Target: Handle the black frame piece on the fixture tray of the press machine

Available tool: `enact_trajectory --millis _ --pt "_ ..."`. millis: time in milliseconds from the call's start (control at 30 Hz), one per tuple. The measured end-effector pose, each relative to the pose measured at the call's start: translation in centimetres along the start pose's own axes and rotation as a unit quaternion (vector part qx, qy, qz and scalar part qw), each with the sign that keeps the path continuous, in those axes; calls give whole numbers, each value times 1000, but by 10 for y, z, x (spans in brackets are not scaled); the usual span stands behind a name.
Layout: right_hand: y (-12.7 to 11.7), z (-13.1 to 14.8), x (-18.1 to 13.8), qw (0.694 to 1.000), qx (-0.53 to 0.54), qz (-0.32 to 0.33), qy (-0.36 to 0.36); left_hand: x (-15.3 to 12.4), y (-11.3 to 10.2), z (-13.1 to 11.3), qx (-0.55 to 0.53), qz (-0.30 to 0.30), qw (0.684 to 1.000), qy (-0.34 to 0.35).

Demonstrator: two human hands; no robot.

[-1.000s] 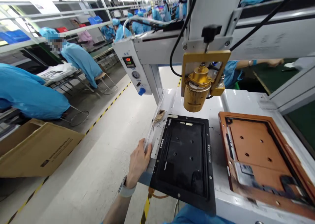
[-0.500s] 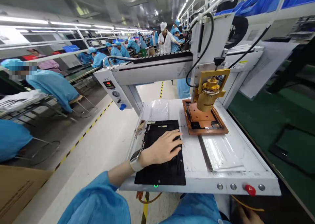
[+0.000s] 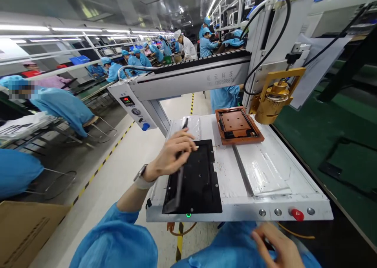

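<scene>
Left hand [image 3: 172, 152] is hovering at the upper left corner of the black fixture tray [image 3: 196, 179], fingers curled and pinching a thin dark stick-like tool [image 3: 185, 123] whose tip is pointing away from the person; what kind of tool it is cannot be told. Tray is lying flat on the left half of the white machine bed [image 3: 229, 169], its near edge just above a glowing green indicator [image 3: 188, 215]. Right hand [image 3: 275, 246] is resting low over the blue-clad lap below the bed's front edge, fingers loosely spread and holding nothing visible. Brown fixture tray [image 3: 237, 125] is sitting at the far end of the bed, well apart from the black one, with the gold dispensing head [image 3: 272, 103] hanging from the gantry just beside its right edge. Red button [image 3: 297, 214] is showing on the bed's front panel. Workers in blue coats [image 3: 61, 105] are sitting at benches to the left
</scene>
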State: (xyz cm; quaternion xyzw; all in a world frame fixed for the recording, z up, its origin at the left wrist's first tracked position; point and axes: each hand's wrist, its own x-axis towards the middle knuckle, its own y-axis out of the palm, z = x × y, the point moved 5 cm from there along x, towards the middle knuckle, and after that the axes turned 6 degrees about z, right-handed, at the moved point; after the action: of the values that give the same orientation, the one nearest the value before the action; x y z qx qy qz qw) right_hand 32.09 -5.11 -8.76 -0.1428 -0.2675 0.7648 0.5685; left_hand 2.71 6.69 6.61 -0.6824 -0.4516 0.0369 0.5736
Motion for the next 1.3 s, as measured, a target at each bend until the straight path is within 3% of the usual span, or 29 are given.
enact_trajectory --millis 33,100,233,333,433,500,600,700,833,1000,1167,1300 --pt "7 28 10 995 -17 -8 -98 -11 -17 -4 -25 -37 999 4" --pt "27 70 30 974 -56 -10 -219 -36 -40 -18 -73 -88 993 40" --pt "76 106 64 923 -229 -15 -308 -88 -48 -43 -145 -169 967 123" --pt "103 108 78 894 -307 2 -325 -117 -40 -42 -126 -278 947 103" --pt "109 105 93 910 -319 64 -256 -139 -37 -32 -115 -404 905 64" --pt "106 105 102 925 -295 141 -192 -146 -36 -26 -112 -447 886 46" --pt "101 110 113 931 -256 229 -126 -151 -37 -23 -98 -473 874 44" --pt "99 111 116 935 -237 242 -107 -151 -35 -23 -85 -478 872 58" --pt "89 107 100 957 -175 175 -150 -146 -31 -26 -71 -478 872 72" --pt "59 92 67 973 -62 84 -204 -132 -30 -36 -74 -476 874 58" --pt "31 75 40 967 -52 12 -250 -120 -24 -45 -76 -452 887 54" --pt "20 65 29 968 -54 -28 -244 -117 -18 -46 -81 -472 877 34"
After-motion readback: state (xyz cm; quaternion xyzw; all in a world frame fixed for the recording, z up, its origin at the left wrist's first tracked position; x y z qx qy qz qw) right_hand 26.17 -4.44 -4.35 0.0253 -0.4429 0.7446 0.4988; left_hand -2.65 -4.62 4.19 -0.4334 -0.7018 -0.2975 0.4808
